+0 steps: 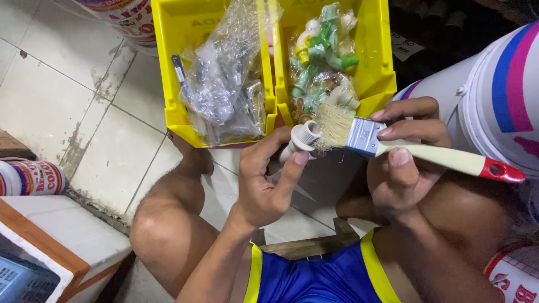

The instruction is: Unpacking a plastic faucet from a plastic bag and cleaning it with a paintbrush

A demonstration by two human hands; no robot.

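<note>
My left hand [268,178] holds a small white threaded plastic fitting [300,138] between thumb and fingers. My right hand [405,160] grips a paintbrush [393,144] with pale bristles, a metal ferrule and a cream handle tipped red. The bristles touch the fitting's open end. Both hands are raised above my bare knees, just in front of two yellow bins.
The left yellow bin [175,67] holds clear bags of metal parts; the right yellow bin [377,62] holds green and white pipe fittings. A large white paint bucket [499,95] stands at right, a paint can [28,177] at left, tiled floor between.
</note>
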